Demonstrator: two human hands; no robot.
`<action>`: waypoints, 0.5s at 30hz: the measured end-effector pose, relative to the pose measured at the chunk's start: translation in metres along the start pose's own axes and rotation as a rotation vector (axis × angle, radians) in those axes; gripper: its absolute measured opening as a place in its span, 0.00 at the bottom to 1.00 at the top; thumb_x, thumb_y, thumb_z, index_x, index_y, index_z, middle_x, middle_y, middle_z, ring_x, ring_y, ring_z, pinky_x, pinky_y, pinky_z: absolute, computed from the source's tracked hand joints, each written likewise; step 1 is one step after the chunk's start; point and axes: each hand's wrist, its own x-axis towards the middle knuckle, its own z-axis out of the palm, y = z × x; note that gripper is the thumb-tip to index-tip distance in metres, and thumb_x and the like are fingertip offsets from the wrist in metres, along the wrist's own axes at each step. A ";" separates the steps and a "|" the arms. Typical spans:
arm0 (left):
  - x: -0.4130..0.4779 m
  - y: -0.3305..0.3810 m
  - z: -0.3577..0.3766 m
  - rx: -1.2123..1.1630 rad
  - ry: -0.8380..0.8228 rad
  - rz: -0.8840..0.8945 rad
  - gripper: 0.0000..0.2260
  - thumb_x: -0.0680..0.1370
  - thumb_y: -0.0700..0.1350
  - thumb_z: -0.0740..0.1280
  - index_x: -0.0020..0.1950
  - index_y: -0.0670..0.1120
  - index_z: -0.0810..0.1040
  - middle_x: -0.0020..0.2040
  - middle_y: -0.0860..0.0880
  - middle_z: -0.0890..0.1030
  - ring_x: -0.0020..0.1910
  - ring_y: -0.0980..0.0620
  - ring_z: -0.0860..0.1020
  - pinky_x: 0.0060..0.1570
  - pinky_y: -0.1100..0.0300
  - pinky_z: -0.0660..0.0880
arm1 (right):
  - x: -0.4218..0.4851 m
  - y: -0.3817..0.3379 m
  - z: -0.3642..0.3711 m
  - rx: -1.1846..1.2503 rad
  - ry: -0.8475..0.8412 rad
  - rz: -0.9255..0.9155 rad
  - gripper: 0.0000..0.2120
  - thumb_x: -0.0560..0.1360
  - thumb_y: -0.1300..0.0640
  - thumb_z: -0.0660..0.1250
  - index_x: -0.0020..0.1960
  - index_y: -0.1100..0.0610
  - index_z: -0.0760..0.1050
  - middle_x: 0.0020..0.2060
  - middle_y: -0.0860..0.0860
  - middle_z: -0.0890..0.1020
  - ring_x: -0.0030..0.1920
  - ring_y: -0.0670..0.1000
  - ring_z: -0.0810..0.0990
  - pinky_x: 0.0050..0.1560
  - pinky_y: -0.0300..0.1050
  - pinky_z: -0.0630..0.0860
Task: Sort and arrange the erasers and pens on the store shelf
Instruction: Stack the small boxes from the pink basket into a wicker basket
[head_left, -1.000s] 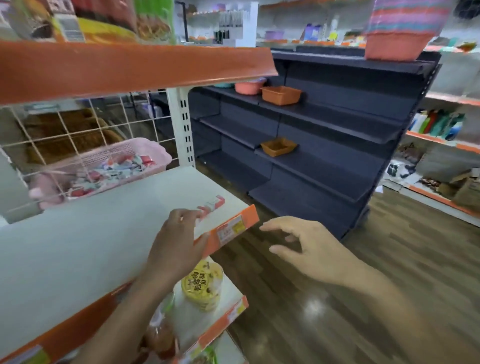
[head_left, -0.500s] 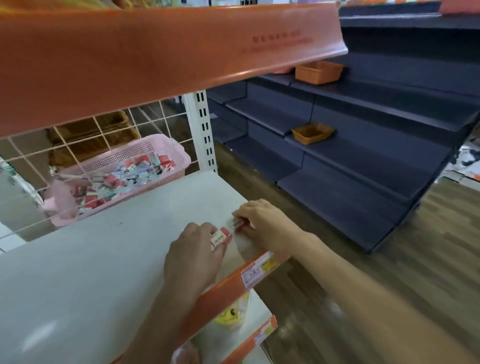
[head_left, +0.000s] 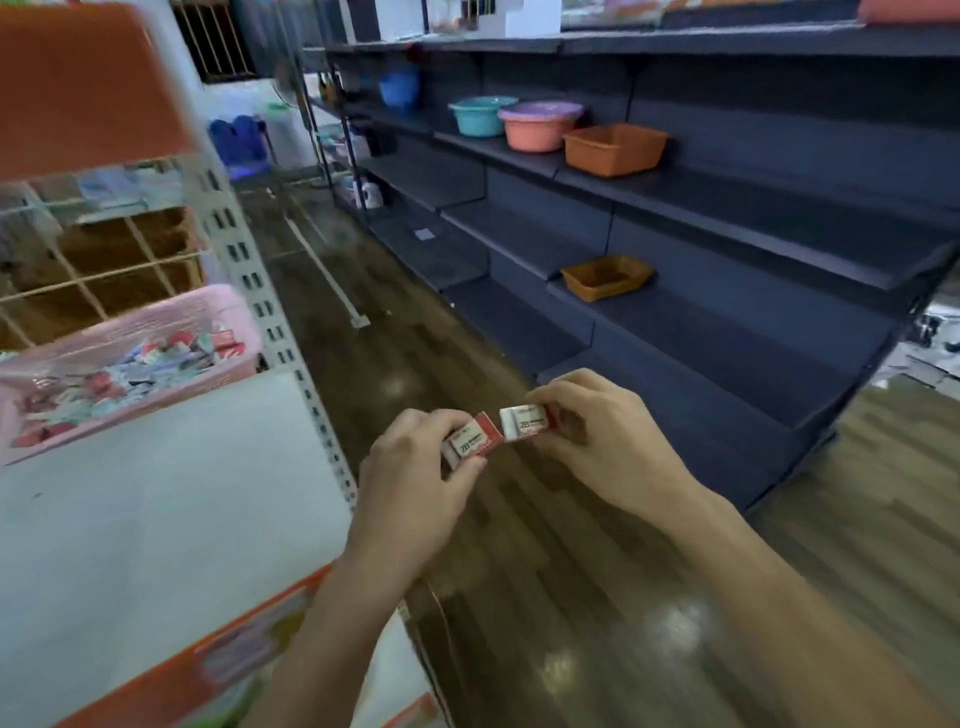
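Two hands engaged: your left hand pinches one eraser, right hand another eraser, end-to-end beside the white shelf, presumably for matching.

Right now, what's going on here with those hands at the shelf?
A person is sorting erasers at a store shelf. Their left hand pinches a 2B eraser and their right hand pinches a second eraser, held end to end in the air just past the edge of the white shelf. A pink basket of mixed erasers sits at the back of that shelf.
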 end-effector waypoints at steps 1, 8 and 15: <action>0.007 0.014 0.012 0.000 -0.008 0.014 0.18 0.74 0.51 0.70 0.63 0.53 0.75 0.56 0.55 0.76 0.48 0.61 0.72 0.41 0.77 0.64 | -0.003 0.016 -0.011 0.003 0.012 0.021 0.17 0.72 0.53 0.72 0.60 0.49 0.77 0.53 0.44 0.76 0.51 0.43 0.75 0.51 0.37 0.76; 0.049 0.077 0.078 0.016 -0.058 0.046 0.20 0.74 0.50 0.70 0.65 0.53 0.73 0.57 0.54 0.75 0.49 0.62 0.71 0.40 0.79 0.64 | -0.001 0.107 -0.058 -0.014 0.007 0.064 0.17 0.72 0.54 0.72 0.60 0.50 0.77 0.52 0.44 0.76 0.47 0.41 0.73 0.43 0.28 0.69; 0.123 0.088 0.122 0.010 -0.061 0.002 0.21 0.74 0.48 0.71 0.66 0.52 0.73 0.60 0.52 0.75 0.54 0.58 0.74 0.50 0.68 0.73 | 0.060 0.167 -0.059 0.032 -0.011 0.019 0.16 0.72 0.53 0.71 0.59 0.49 0.77 0.51 0.42 0.75 0.48 0.41 0.73 0.49 0.33 0.73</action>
